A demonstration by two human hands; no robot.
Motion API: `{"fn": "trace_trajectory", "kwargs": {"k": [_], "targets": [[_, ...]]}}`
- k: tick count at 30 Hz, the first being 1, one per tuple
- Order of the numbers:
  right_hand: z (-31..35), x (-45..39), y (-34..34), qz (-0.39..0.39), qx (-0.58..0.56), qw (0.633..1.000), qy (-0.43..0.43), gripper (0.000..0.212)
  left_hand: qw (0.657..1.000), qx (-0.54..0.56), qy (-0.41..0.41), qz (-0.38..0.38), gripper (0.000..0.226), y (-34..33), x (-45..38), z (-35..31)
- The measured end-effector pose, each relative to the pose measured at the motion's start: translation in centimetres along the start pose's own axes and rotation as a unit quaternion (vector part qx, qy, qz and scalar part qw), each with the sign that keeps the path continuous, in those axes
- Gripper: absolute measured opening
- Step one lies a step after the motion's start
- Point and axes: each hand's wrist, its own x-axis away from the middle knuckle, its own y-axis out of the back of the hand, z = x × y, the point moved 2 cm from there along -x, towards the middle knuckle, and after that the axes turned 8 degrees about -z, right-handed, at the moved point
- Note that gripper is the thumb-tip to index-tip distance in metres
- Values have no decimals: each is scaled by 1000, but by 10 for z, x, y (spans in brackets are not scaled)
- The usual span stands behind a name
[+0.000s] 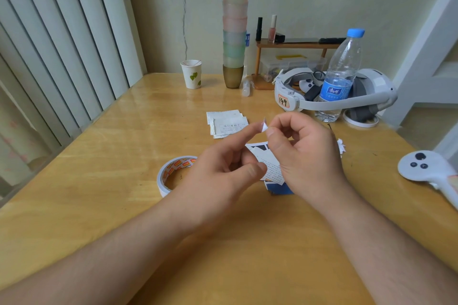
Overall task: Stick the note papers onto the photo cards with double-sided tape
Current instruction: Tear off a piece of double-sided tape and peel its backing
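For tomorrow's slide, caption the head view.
Both hands pinch a tape scrap above a card.

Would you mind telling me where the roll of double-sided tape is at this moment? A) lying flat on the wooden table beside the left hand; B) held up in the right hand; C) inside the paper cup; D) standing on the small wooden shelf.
A: the white roll of double-sided tape with orange print lies flat on the wooden table, partly behind the left hand; neither hand holds it.
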Motion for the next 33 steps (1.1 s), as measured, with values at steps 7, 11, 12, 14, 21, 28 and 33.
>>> {"fn": "trace_trajectory", "kwargs": {"k": [7,11,12,14,21,28,33], "targets": [[-1,1,0,9,-2,1000,-2,18,1000,13,1,-8,63,0,-1,-1],[-1,0,1,11,-3,1000,-7,19,998,50,19,-21,53,2,-3,-2],[-1,0,1,13,-2,1000,-7,20,998,63,23,-21,51,2,-3,-2],[0,0,1,16,1,1000,-8,20,996,86,31,-23,50,2,-4,-2],[-4,-2,2,12,9,1000,-7,14,991,127,44,-23,46,2,-5,-4],[-6,-2,2,11,0,1000,-12,13,984,164,72,-22,44,1,-5,-7],[-9,-4,4,2,7,1000,-13,19,970,214,114,7,42,1,-5,-11]]}}
